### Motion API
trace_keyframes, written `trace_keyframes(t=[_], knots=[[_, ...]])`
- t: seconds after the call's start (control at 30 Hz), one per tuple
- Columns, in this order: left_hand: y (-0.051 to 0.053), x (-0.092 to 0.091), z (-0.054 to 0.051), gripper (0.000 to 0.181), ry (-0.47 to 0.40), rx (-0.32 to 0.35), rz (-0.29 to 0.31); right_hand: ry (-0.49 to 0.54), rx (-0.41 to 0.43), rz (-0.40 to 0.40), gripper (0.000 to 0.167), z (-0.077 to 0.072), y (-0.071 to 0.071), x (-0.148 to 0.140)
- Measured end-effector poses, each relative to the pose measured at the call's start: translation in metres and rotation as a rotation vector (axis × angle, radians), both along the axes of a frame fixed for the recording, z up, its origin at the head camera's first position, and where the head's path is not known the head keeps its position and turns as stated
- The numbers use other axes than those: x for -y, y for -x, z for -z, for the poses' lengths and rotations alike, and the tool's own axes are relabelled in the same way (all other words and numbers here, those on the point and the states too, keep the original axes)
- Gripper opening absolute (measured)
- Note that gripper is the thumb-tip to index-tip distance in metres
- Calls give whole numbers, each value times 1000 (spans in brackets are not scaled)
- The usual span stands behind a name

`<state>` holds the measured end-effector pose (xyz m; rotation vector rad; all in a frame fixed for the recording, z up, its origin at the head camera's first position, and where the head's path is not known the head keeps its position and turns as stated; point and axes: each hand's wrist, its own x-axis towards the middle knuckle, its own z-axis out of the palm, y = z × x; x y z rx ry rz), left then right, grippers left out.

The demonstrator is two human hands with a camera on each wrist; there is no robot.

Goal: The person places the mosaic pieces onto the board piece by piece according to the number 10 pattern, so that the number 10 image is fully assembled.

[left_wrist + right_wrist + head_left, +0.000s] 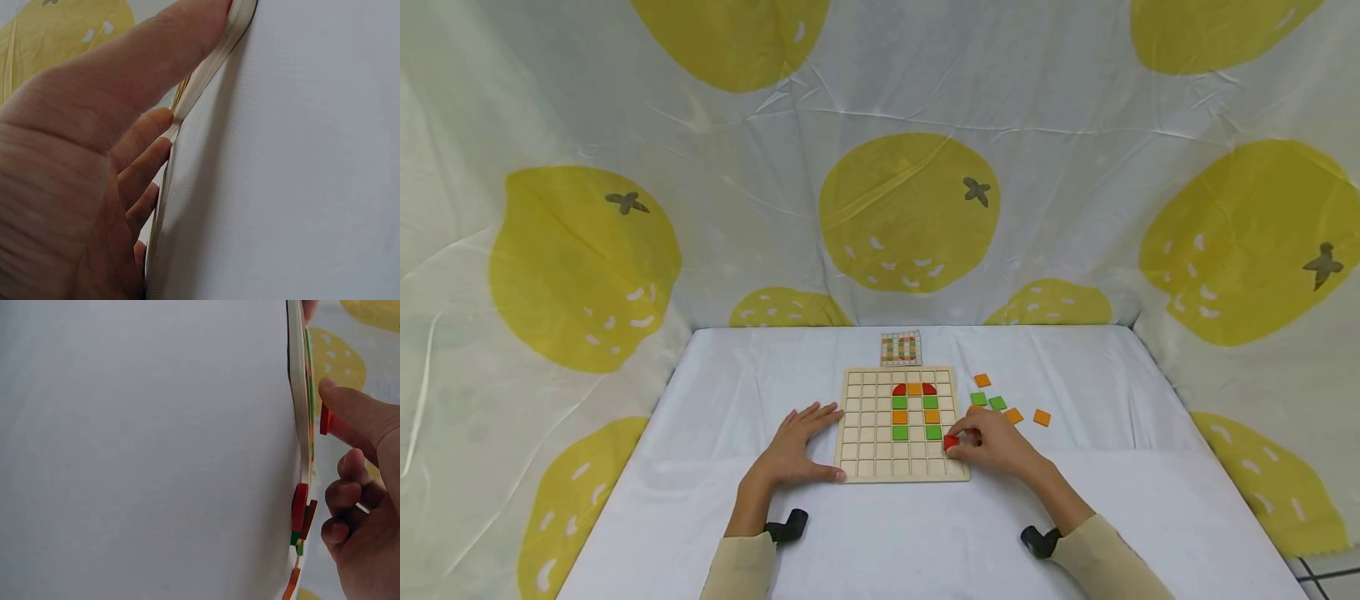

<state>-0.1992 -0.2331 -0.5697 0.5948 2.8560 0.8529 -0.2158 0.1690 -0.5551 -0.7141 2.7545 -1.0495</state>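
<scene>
A wooden grid board (868, 467) lies on the white-covered table, with an arch of red, orange and green tiles laid in its cells. My left hand (793, 450) rests along the board's left edge with spread fingers; in the left wrist view its thumb (156, 59) touches the board's rim. Over the board's right side, my right hand (1000, 442) pinches a red tile (951, 442) between thumb and finger. The right wrist view shows that red tile (324, 420) held slightly apart from the board (299, 394).
Loose orange (1042, 417) and green tiles (978, 399) lie right of the board, some partly behind my right hand. A small printed pattern card (901, 348) lies just beyond the board. A lemon-print cloth (910, 212) hangs behind the table.
</scene>
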Motion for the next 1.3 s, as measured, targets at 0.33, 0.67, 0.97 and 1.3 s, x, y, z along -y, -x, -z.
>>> trace_keyframes(t=[0.33,0.67,0.97,1.3], knots=[[-1,-1,-3,108,-9,16,2,-34,33,-71,20,1,2,21],[0,0,0,110,7,18,-7,-36,28,-65,22,3,0,25],[0,0,-1,108,10,8,-2,-30,3,-84,14,7,0,25],[0,1,1,108,14,12,-5,34,67,24,19,0,3,10]])
